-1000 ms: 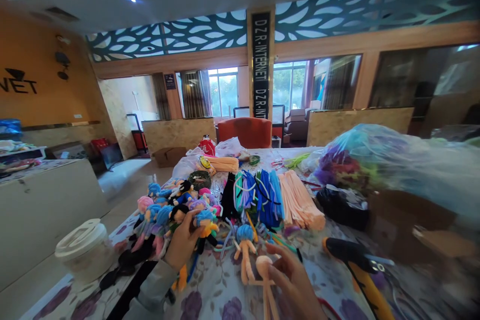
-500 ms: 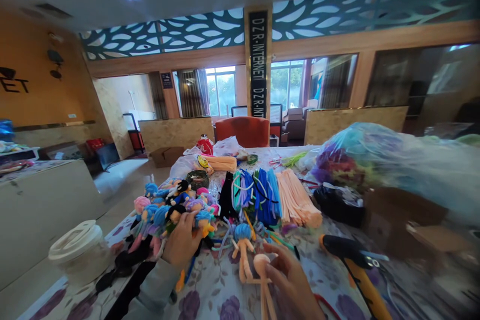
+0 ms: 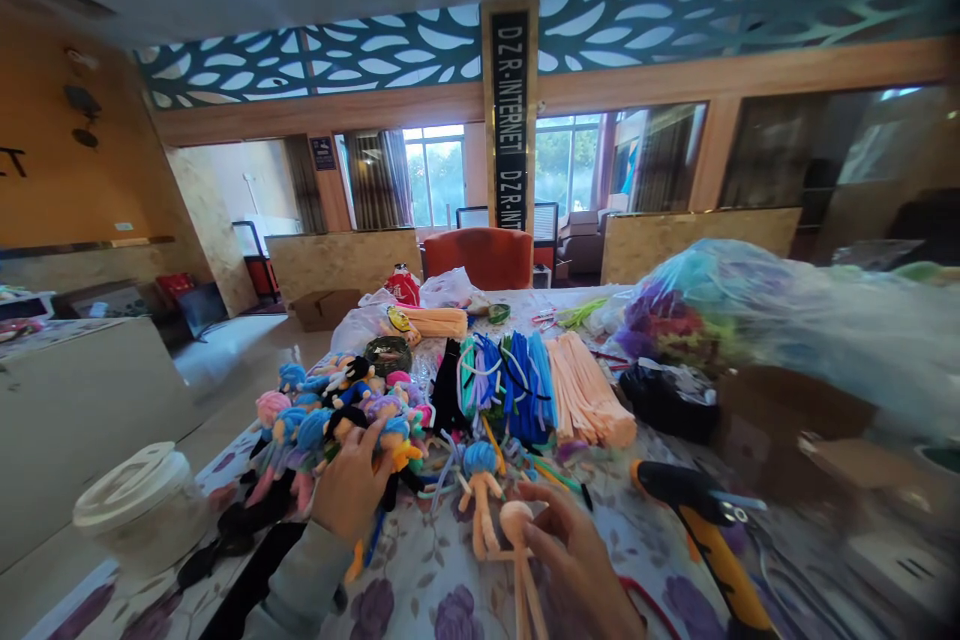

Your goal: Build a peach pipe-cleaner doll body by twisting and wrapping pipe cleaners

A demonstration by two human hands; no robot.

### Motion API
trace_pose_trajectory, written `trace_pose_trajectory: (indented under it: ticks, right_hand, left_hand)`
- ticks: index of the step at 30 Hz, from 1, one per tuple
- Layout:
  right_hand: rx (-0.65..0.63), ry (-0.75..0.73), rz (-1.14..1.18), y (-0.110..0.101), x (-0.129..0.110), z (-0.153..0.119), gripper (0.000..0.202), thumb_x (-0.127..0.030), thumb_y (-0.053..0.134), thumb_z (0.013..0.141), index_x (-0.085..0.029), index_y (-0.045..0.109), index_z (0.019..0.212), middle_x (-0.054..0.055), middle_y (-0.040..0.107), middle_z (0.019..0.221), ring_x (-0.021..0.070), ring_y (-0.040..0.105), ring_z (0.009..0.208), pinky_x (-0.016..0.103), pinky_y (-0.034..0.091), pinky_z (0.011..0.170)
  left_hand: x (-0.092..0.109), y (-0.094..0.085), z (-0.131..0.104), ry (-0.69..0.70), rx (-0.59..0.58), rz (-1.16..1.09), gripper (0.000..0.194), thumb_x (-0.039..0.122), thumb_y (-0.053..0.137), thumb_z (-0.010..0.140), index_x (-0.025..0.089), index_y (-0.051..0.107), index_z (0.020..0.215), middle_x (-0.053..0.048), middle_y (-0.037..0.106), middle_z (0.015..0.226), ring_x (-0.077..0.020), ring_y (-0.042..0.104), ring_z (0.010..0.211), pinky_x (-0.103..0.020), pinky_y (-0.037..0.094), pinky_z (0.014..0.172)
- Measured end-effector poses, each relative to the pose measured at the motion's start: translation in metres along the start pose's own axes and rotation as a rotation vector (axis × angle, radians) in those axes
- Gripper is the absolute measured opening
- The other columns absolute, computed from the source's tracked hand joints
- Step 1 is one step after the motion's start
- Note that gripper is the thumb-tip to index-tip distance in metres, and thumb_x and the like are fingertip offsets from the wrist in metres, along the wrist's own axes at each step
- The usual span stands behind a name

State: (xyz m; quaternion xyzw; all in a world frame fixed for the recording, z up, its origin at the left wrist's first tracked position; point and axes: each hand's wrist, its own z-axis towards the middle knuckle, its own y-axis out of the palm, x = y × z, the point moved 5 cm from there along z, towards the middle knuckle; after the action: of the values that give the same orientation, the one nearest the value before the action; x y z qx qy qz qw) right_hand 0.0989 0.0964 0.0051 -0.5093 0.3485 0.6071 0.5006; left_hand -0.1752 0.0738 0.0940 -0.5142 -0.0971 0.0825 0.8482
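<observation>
My left hand (image 3: 354,488) rests at the front of a pile of small fuzzy dolls (image 3: 311,420), its fingers bent over one with blue hair and an orange-yellow body (image 3: 401,442); whether it grips a doll is hard to tell. Between thumb and fingers, my right hand (image 3: 574,545) pinches a peach doll body (image 3: 517,520) by its round, hairless head, with long thin limbs hanging down. Just left of it, a peach doll with blue hair (image 3: 480,465) lies on the flowered cloth, its legs near the held body's arm.
Bundles of blue (image 3: 517,385) and peach fuzzy stems (image 3: 589,395) lie mid-table. A yellow-black glue gun (image 3: 697,510) is at the right, beside a black bag (image 3: 667,400) and cardboard box (image 3: 787,440). At the left stands a white lidded tub (image 3: 142,505). Behind is a red chair (image 3: 478,258).
The whole view has shifted slightly, with objects appearing a little further left. Both hands keep nearly the same positions relative to the dolls.
</observation>
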Motion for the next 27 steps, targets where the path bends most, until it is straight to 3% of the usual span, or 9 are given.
trace_pose_trajectory:
  ticks: [5,12,15,19,22,25,27]
  right_hand:
    - [0.013,0.022,-0.037,0.000,-0.005,-0.001,0.038,-0.037,0.059,0.074,-0.018,0.063,0.107,0.003,0.064,0.071,0.0216,0.059,0.068,0.030,0.044,0.062]
    - [0.072,0.018,-0.032,-0.001,-0.004,-0.002,0.039,-0.039,0.062,0.072,-0.019,0.065,0.104,0.004,0.066,0.075,0.0211,0.059,0.066,0.029,0.045,0.060]
    - [0.074,0.008,-0.042,-0.003,-0.001,0.000,0.040,-0.041,0.060,0.073,-0.018,0.065,0.105,0.004,0.065,0.076,0.0206,0.058,0.066,0.029,0.045,0.061]
    - [0.064,0.017,-0.069,-0.006,-0.003,0.001,0.037,-0.041,0.058,0.075,-0.018,0.065,0.104,0.006,0.065,0.088,0.0190,0.057,0.065,0.029,0.045,0.063]
    - [0.085,-0.001,-0.087,-0.008,-0.010,0.002,0.032,-0.038,0.058,0.075,-0.018,0.067,0.098,0.007,0.065,0.094,0.0188,0.057,0.068,0.029,0.045,0.064]
    - [0.114,-0.019,-0.102,-0.009,-0.017,0.001,0.030,-0.037,0.058,0.074,-0.017,0.068,0.095,0.007,0.066,0.093,0.0193,0.057,0.070,0.028,0.046,0.065]
    - [0.126,-0.013,-0.100,-0.010,-0.020,0.000,0.029,-0.037,0.058,0.074,-0.017,0.068,0.092,0.006,0.067,0.088,0.0187,0.057,0.067,0.028,0.046,0.062]
  left_hand:
    - [-0.002,-0.001,-0.003,-0.015,0.030,0.025,0.037,0.031,0.036,0.089,0.018,0.051,0.121,-0.012,0.057,0.110,-0.0255,0.065,0.083,-0.034,0.048,0.065]
    - [0.004,-0.003,-0.006,-0.035,-0.009,0.059,0.043,0.028,0.036,0.089,0.020,0.044,0.130,-0.011,0.057,0.111,-0.0251,0.065,0.081,-0.033,0.046,0.060]
    - [0.005,-0.010,-0.010,-0.049,0.012,0.058,0.044,0.028,0.036,0.088,0.018,0.042,0.131,-0.012,0.055,0.115,-0.0246,0.064,0.081,-0.036,0.046,0.064]
    - [0.012,-0.023,-0.025,-0.081,0.099,0.051,0.038,0.029,0.038,0.087,0.021,0.048,0.123,-0.011,0.053,0.114,-0.0281,0.059,0.098,-0.040,0.046,0.076]
    - [0.036,-0.019,-0.037,-0.014,0.058,-0.120,0.027,0.029,0.040,0.087,0.023,0.054,0.109,-0.007,0.055,0.109,-0.0217,0.062,0.090,-0.032,0.047,0.073]
    - [0.077,-0.002,-0.040,0.106,-0.106,-0.246,0.019,0.027,0.040,0.087,0.025,0.058,0.093,-0.004,0.058,0.101,-0.0178,0.063,0.083,-0.027,0.047,0.068]
    - [0.103,0.009,-0.035,0.149,-0.173,-0.240,0.021,0.029,0.041,0.087,0.024,0.057,0.099,-0.006,0.056,0.106,-0.0198,0.061,0.089,-0.028,0.047,0.068]
